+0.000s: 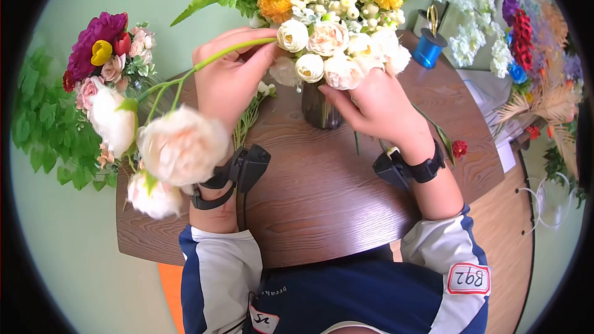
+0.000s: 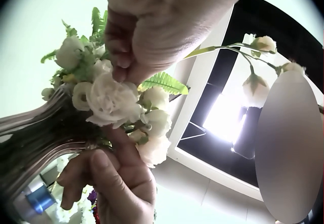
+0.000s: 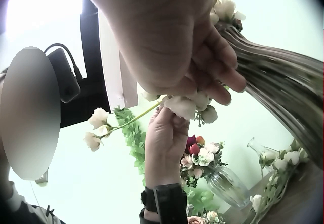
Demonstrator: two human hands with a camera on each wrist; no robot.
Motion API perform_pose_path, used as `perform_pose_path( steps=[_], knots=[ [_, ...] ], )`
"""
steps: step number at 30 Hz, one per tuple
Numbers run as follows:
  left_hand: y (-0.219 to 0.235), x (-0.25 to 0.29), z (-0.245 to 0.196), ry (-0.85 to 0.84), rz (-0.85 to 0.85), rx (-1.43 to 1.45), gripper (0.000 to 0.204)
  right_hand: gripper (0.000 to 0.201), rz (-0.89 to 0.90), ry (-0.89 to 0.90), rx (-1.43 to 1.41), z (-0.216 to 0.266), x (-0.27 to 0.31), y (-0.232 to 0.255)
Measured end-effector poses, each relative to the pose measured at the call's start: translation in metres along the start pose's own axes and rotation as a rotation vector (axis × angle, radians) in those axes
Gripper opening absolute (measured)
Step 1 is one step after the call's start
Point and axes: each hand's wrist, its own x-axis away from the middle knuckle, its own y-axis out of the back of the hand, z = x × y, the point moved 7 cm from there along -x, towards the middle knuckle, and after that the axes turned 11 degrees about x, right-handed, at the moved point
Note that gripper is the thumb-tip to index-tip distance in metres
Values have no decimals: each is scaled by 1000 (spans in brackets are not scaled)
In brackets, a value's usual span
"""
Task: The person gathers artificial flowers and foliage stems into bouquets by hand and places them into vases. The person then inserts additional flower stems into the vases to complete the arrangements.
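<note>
My left hand [image 1: 232,71] pinches the stem [image 3: 139,117] of a branching artificial spray at the bouquet's near left side. Its large pale-pink and white blooms [image 1: 182,145] hang back over my left forearm. The bouquet [image 1: 334,40] of cream roses, white berries and yellow flowers stands in a dark ribbed glass vase [image 1: 322,111]. My right hand [image 1: 380,108] is at the bouquet's right side by the vase mouth. Its index finger touches the underside of a white rose [image 2: 112,100], the other fingers loosely bent beside the glass. The inserted stem ends are hidden among the blooms.
A wood-grain table [image 1: 315,210] holds the vase. Left stands a purple and pink arrangement [image 1: 99,55] with green leaves [image 1: 46,124]. A blue ribbon spool [image 1: 429,48] sits behind right, with a small red flower [image 1: 459,148] near the right edge and more flowers [image 1: 544,68] beyond.
</note>
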Motion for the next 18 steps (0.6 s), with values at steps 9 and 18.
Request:
perform_pose_path(
  steps=[9,18],
  knots=[
    [3,1,-6,140,-253,290,19,23,-350,47,220,5,4,-10],
    [29,10,-48,49,-332,291,16,25,-500,19,200,-18,27,-44]
  ],
)
